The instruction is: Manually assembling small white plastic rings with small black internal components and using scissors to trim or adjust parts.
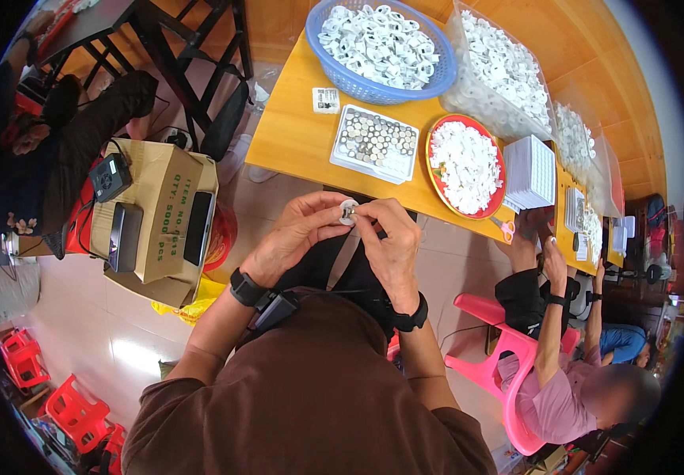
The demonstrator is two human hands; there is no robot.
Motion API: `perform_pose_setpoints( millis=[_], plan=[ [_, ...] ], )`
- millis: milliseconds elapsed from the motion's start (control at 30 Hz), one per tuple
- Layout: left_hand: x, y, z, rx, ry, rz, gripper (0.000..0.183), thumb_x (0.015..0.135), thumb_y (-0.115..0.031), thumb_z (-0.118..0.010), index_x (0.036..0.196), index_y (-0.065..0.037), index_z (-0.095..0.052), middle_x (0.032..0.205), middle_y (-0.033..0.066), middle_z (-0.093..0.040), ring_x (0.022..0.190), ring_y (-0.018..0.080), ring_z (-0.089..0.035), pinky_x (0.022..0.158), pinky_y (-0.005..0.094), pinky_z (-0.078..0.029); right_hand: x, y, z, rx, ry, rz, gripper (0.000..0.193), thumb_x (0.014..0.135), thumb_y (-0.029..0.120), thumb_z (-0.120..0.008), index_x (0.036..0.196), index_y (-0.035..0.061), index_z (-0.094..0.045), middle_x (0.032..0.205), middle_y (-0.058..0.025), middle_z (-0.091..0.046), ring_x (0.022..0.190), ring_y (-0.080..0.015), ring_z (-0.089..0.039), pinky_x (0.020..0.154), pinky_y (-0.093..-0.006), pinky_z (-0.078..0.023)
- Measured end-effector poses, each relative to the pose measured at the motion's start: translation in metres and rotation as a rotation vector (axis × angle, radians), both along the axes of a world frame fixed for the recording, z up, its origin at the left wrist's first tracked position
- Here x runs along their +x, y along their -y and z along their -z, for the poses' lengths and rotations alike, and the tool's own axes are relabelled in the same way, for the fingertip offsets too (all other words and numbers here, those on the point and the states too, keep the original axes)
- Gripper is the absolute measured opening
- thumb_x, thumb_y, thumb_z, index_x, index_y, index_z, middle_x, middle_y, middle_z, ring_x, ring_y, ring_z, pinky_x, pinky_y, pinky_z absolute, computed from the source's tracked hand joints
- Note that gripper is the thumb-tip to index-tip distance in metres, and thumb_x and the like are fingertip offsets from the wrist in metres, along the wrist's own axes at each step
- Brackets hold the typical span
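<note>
In front of my chest, my left hand (298, 229) pinches a small white round plastic part (347, 207) between thumb and fingertips. A dark, shiny metallic bit shows at the part's centre. My right hand (389, 241) is closed at the part's right side, thumb and index finger pressed together at it; whatever they pinch is mostly hidden. Just beyond the hands, a clear tray of silver button cells (375, 141) lies on the wooden table (286, 142). Right of it sits a red-rimmed round tray (435, 172) heaped with small white pieces.
A blue basket (373, 93) and a clear bin (476, 111) hold many white plastic parts. Stacked white trays (530, 170) and scissors (505, 229) lie at the right. A cardboard box (156, 206) stands left. A person sits on a pink chair (508, 356) at right.
</note>
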State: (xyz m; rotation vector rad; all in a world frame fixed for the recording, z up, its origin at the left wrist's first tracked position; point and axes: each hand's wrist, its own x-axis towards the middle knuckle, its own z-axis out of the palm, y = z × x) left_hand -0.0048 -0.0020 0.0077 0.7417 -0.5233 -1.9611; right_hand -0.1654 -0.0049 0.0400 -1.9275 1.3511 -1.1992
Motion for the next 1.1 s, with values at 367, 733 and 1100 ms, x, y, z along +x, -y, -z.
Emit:
perform_pose_setpoints(
  millis=[367,733,1100],
  plan=[
    [-0.002,-0.004,-0.001,-0.042,0.125,-0.005,0.02,0.089,-0.009,-0.057,0.107,-0.002,-0.06,0.103,0.0071,-0.061,0.095,0.0141,-0.061,0.081,0.0275,-0.054,-0.002,-0.004,0.001,-0.09,-0.091,-0.078,0.012,0.074,-0.005,-0.063,0.085,0.0002,-0.06,0.077,-0.0122,-0.056,0.068,-0.0296,-0.058,0.059,-0.0341,-0.047],
    [-0.01,-0.007,-0.003,-0.049,0.212,0.002,0.021,0.089,-0.012,-0.057,0.107,-0.001,-0.06,0.098,0.006,-0.062,0.09,0.0127,-0.061,0.077,0.0268,-0.055,-0.016,-0.002,0.018,0.313,0.246,-0.139,0.01,0.074,-0.006,-0.064,0.083,-0.0009,-0.062,0.076,-0.0072,-0.055,0.068,-0.0157,-0.06,0.058,-0.0259,-0.046],
    [-0.011,-0.009,0.001,-0.094,0.366,0.083,0.018,0.09,-0.01,-0.055,0.104,-0.001,-0.062,0.098,0.0061,-0.061,0.089,0.0136,-0.061,0.075,0.0272,-0.055,-0.013,-0.016,0.02,0.203,0.17,-0.08,0.009,0.073,-0.006,-0.062,0.081,-0.0007,-0.061,0.076,-0.0102,-0.055,0.064,-0.0221,-0.057,0.056,-0.0301,-0.044]
  ],
)
